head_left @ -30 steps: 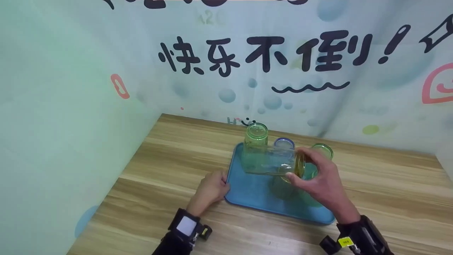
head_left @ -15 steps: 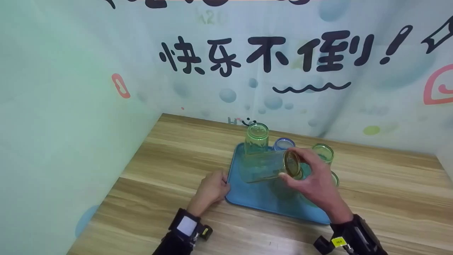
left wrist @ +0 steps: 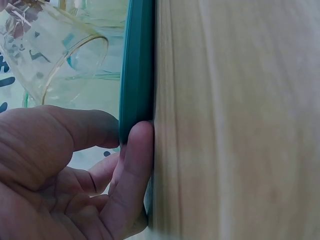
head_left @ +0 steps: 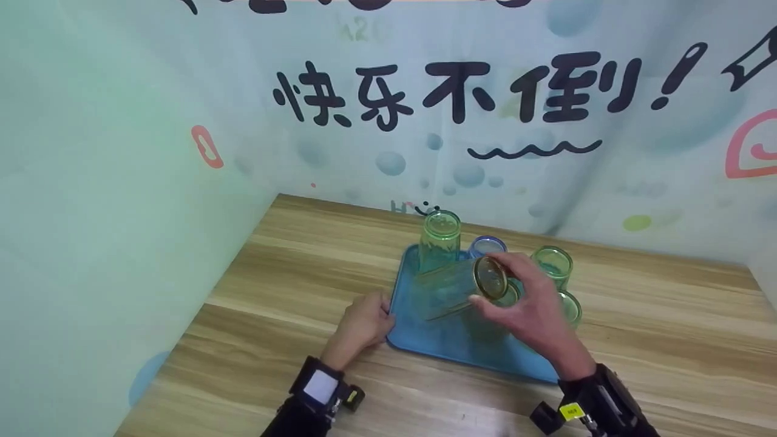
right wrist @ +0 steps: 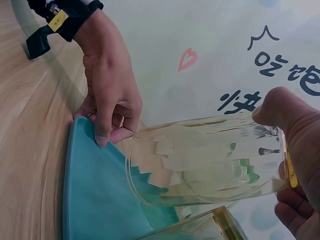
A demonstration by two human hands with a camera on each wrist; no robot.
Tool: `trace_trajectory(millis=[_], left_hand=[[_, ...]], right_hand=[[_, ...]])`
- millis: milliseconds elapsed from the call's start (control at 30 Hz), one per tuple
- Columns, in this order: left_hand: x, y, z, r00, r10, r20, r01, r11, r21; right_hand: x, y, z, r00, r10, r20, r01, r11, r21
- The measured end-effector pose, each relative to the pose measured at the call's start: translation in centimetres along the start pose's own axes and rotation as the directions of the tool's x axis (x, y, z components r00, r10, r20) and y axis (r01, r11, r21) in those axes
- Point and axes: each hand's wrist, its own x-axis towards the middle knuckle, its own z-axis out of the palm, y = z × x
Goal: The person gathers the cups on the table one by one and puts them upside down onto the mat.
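Note:
A clear, yellow-tinted drinking glass [head_left: 449, 291] is held above the tray, tipped on its side, its open rim pointing left and down. My right hand [head_left: 537, 312] grips it round the thick amber base, thumb on one side and fingers on the other, as the right wrist view also shows on the glass [right wrist: 210, 160]. With thumb and fingers, my left hand [head_left: 362, 321] pinches the left edge of the blue tray [head_left: 425, 337]. In the left wrist view the tray's rim [left wrist: 136, 65] lies between thumb and fingers of the left hand [left wrist: 60, 165].
Several glasses stand on the tray: a tall green glass [head_left: 441, 240] at back left, a blue-rimmed glass [head_left: 487, 246], a green glass [head_left: 553, 264] at back right, and others partly hidden by my right hand. A printed cloth wall [head_left: 388, 164] rises behind the wooden table [head_left: 291, 261].
My right hand has moved left and slightly down with the glass, whose rim end has tipped lower and whose base has turned more toward the head camera. The left hand stays on the tray edge.

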Motion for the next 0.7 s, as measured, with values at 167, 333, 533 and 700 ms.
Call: trace_trajectory(millis=[167,333,533,700], left_hand=[[0.0,-0.1,0.0,1.000,0.001,-0.006,-0.001,1.000,0.022],[0.0,-0.1,0.0,1.000,-0.002,-0.007,0.002,1.000,0.029],[0.1,0.0,0.0,1.000,-0.028,-0.003,0.028,0.999,0.035],[0.1,0.0,0.0,1.000,-0.029,-0.008,0.029,0.999,0.028]], right_hand=[[0.2,-0.1,0.3,1.000,0.013,0.011,-0.013,1.000,-0.005],[0.3,-0.2,0.5,1.000,0.006,0.008,-0.005,1.000,-0.003],[0.5,-0.4,0.8,1.000,0.001,0.008,-0.001,1.000,0.002],[0.6,-0.5,1.1,1.000,-0.004,0.012,0.004,1.000,0.005]])
